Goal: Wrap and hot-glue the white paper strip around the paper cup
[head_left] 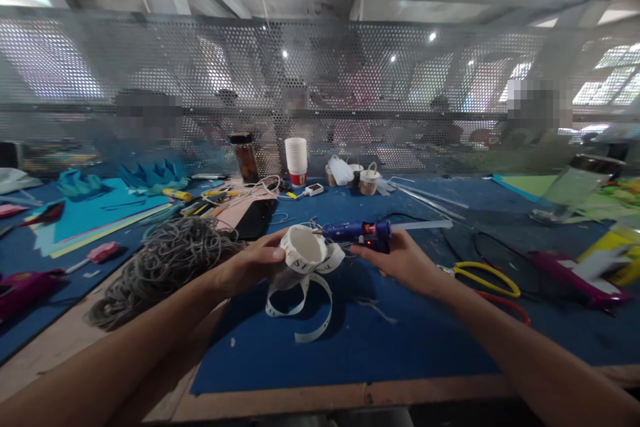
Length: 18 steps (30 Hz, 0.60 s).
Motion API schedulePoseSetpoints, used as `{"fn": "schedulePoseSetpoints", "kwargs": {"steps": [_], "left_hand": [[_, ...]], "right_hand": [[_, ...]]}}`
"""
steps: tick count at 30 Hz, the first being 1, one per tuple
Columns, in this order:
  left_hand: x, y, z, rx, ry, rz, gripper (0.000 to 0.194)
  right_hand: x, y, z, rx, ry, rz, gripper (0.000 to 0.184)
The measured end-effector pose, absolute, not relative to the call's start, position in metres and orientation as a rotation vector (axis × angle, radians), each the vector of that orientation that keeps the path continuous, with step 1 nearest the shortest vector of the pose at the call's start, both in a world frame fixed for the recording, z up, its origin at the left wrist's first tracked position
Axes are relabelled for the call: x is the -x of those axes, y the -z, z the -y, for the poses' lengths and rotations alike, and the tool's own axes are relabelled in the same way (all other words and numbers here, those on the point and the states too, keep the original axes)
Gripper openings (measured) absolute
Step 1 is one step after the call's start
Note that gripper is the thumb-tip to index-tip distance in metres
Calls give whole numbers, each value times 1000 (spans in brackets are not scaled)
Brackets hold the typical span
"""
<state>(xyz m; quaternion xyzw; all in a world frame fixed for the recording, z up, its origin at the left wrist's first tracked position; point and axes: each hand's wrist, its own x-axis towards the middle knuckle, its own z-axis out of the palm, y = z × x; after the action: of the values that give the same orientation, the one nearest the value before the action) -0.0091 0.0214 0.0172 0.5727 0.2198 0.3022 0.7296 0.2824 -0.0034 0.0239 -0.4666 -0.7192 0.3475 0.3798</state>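
In the head view, the left hand (250, 259) is gripping a white cup (303, 250) from its left side, fingers curling partway in, thumb pressing near the rim. The cup is tilting just above the blue tabletop (280, 367), and a lettered strip (327, 307) is wrapping round it, its loose end coiling below. Over to the right hand (406, 259): its fingers are wrapping snugly round a blue glue gun (350, 232), nozzle pointing left at the cup's rim; whether it's touching, I can't tell. A translucent glue stick (427, 225) is poking out of the gun's back. Grey cord (170, 260) is lying heaped beside the left forearm, a dark phone (256, 219) is resting just behind that hand, and stacked paper cups (296, 159) are standing farther back.
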Motion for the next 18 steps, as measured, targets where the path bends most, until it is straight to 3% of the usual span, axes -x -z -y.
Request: {"fn": "schedulePoseSetpoints", "kwargs": {"steps": [6, 18], "left_hand": [[9, -16, -22, -1273, -668, -504, 64], [9, -12, -28, -1323, -749, -526, 68]], "right_hand": [[-285, -17, 0, 1214, -691, 1935, 33], [-280, -28, 6, 1216, -896, 1769, 30]]}}
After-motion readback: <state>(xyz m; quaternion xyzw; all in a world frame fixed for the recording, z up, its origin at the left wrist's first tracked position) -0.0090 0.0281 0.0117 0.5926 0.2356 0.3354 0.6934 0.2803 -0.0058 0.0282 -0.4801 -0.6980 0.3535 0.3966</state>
